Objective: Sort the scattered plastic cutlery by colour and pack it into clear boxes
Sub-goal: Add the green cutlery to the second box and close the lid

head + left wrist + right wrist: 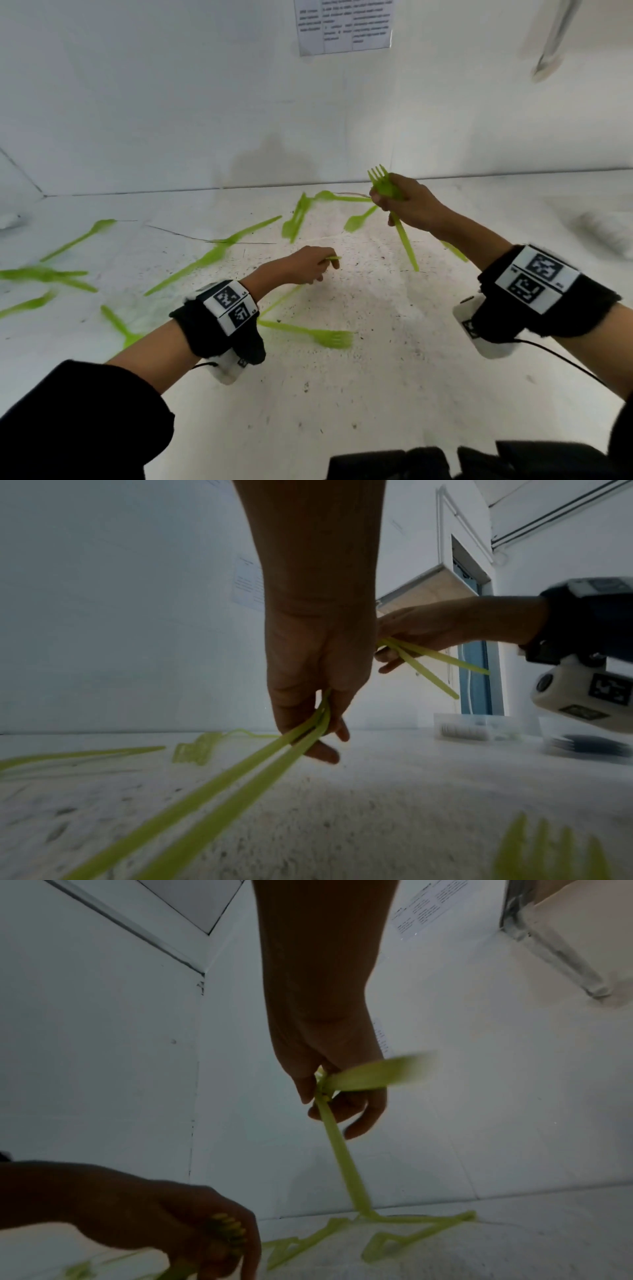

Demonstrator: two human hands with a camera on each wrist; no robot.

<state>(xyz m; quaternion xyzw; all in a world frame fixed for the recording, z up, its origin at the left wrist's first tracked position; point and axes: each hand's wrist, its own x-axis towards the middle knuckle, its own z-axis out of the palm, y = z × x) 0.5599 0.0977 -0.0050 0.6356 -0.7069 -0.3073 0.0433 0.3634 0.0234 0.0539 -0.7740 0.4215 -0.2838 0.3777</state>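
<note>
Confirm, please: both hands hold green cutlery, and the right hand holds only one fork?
Not only one. The right hand holds at least two green pieces: the left wrist view shows two handles leaving it. The left hand also holds green cutlery.

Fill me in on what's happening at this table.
A person is gathering scattered green plastic cutlery off a white table. The right hand, raised above the table, grips a few green forks, tines up. The left hand, low over the table, holds two green handles. Many green pieces still lie loose, including a fork near the left wrist. Clear boxes stand on the table's right side.
</note>
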